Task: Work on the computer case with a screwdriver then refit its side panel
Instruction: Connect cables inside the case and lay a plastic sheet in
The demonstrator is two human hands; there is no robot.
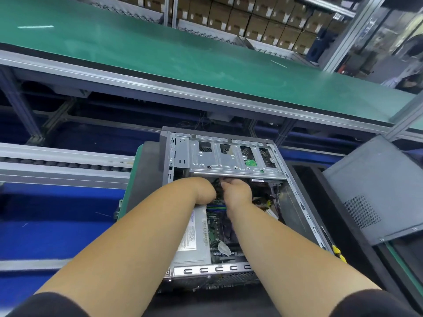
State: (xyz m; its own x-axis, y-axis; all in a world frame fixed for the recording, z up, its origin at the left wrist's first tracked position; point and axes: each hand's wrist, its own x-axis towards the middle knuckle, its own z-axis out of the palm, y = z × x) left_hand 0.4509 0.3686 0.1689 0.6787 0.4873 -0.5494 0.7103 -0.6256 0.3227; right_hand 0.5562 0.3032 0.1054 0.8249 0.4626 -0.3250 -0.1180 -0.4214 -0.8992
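The open computer case (297, 202) lies on its side in front of me, its metal drive cage (229, 161) at the far end. Both my hands reach inside, under the edge of that cage. My left hand (202, 189) and my right hand (235, 191) are close together around a bundle of black cables (217, 187); the fingers are hidden, so the hold is unclear. The grey side panel (375, 191) leans off the case at the right. A screwdriver with a yellow and black handle (338, 253) lies beside the case's right edge.
A green conveyor belt (160, 53) runs across behind the case, with stacked cardboard boxes (251, 17) beyond it. A roller track (64, 165) lies at the left over blue surfaces (57, 232). A person sits at the far right (407, 81).
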